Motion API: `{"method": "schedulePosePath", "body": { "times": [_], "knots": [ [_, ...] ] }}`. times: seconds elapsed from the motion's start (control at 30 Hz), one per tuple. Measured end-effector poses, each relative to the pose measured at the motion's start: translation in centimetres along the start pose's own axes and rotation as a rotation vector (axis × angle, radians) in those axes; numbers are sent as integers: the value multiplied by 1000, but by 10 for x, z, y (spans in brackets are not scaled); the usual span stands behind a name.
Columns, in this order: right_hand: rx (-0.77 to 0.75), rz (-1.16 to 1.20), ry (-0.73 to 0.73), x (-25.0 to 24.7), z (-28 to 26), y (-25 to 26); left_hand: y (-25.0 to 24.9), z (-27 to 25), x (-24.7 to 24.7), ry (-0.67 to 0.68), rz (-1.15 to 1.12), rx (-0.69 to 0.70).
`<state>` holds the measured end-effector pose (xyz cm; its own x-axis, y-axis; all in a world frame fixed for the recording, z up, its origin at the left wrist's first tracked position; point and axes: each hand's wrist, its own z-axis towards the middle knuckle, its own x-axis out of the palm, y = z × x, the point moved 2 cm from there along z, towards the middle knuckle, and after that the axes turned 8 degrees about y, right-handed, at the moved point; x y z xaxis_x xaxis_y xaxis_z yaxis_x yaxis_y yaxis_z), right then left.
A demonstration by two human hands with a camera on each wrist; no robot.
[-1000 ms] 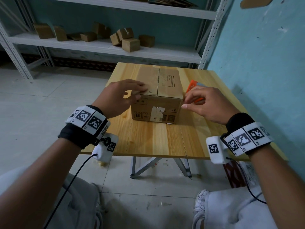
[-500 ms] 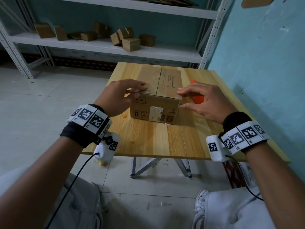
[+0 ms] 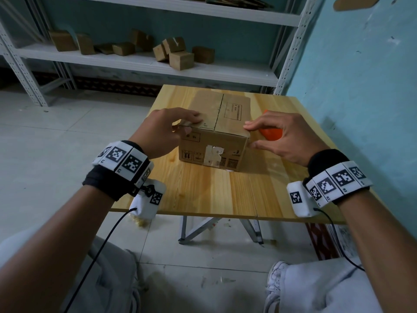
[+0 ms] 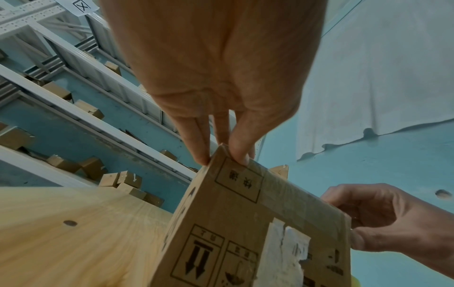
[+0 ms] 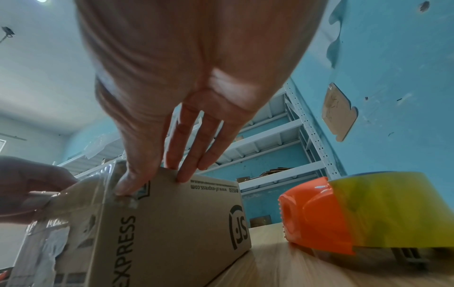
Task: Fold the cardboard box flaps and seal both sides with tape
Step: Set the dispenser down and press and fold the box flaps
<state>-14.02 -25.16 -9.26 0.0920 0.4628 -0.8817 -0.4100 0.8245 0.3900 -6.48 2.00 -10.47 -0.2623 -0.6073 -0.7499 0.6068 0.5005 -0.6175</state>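
A brown cardboard box (image 3: 225, 109) (image 4: 233, 233) (image 5: 176, 213) stands on the wooden table (image 3: 203, 190) with its top flaps folded flat. Clear tape shows over its near top edge. My left hand (image 3: 189, 125) (image 4: 223, 157) pinches the near left top corner, fingers on top and thumb on the front face. My right hand (image 3: 250, 136) (image 5: 152, 182) holds the near right top corner, fingers over the top edge and thumb on the side. An orange tape dispenser (image 3: 270, 133) (image 5: 314, 213) with a yellowish roll lies on the table just right of the box, partly hidden by my right hand.
A torn white label (image 3: 213, 154) is stuck on the box front. Metal shelves (image 3: 158, 64) behind the table carry several small cardboard boxes. A blue wall (image 3: 361, 86) runs close along the table's right side. My knees sit below the near table edge.
My right hand has left the orange tape dispenser on the table and moved left onto the box's near right corner. The left hand has kept its hold on the left corner.
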Motion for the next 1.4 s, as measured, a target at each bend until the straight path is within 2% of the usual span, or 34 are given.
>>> {"method": "schedulePosePath", "body": {
  "times": [0.33, 0.6, 1.17, 1.4],
  "knots": [
    [1, -20, -9, 1, 0, 1, -1, 0, -1, 1, 2, -5],
    [1, 25, -73, 6, -2, 6, -1, -2, 0, 4, -29, -23],
    [34, 67, -55, 6, -5, 9, -1, -1, 1, -21, -7, -31],
    [123, 116, -110, 6, -6, 8, 1, -1, 1, -35, -10, -21]
  ]
}}
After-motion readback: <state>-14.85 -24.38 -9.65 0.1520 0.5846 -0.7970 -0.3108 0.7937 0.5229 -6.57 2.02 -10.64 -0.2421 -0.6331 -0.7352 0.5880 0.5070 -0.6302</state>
